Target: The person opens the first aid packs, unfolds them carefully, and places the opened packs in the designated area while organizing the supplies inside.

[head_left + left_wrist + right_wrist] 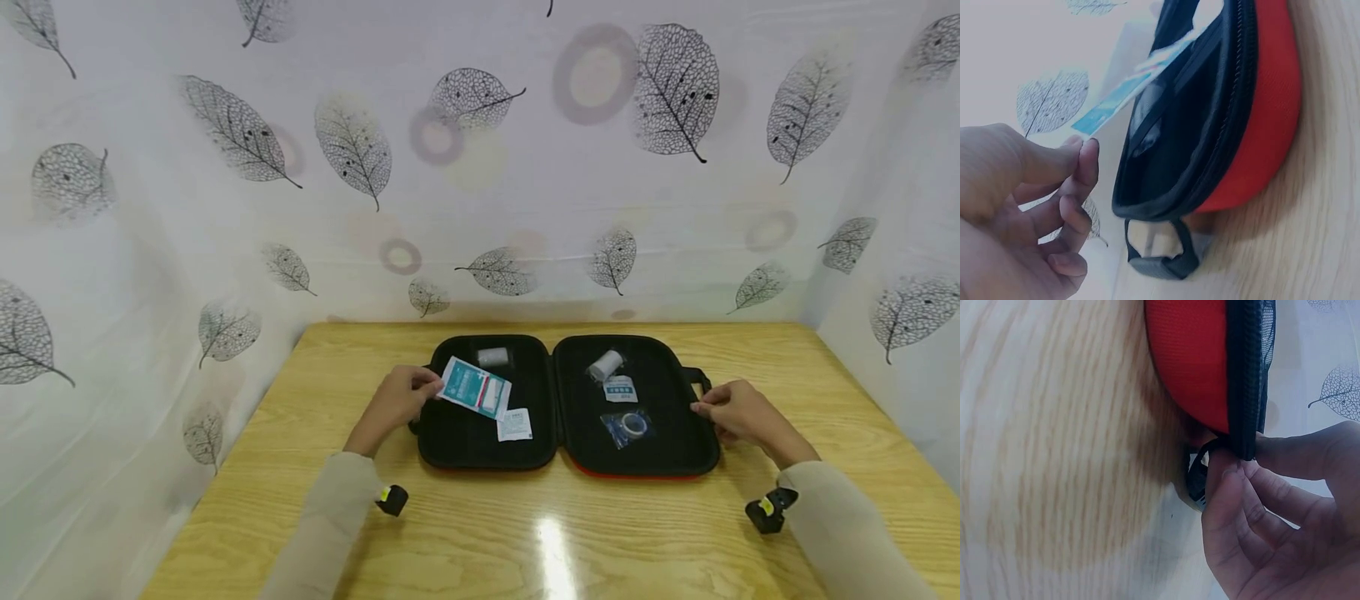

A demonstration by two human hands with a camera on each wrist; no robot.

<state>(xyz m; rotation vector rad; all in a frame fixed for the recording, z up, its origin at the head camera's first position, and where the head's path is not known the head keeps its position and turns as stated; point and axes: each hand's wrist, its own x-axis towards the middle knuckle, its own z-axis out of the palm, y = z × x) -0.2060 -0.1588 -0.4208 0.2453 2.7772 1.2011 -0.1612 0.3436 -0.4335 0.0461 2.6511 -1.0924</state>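
Note:
A red zippered case (pixel 558 454) with a black lining lies unfolded in two halves on the table. My left hand (pixel 401 398) pinches a corner of a flat teal-and-white packet (pixel 467 385), which slants over the left half; the left wrist view shows the packet (pixel 1116 100) between thumb and forefinger. On the other side, my right hand (pixel 738 412) pinches the rim of the right half beside its black handle (pixel 696 379). In the right wrist view the thumb and fingers clasp the zipper edge (pixel 1244 381).
The left half holds a white roll (pixel 492 357) and a small white packet (pixel 514 425). In the right half lie a wrapped white roll (pixel 606 365), a small teal-and-white packet (pixel 620 389) and a clear blue bag with a ring (pixel 630 426). A leaf-print curtain (pixel 480 208) stands behind the wooden table (pixel 465 533).

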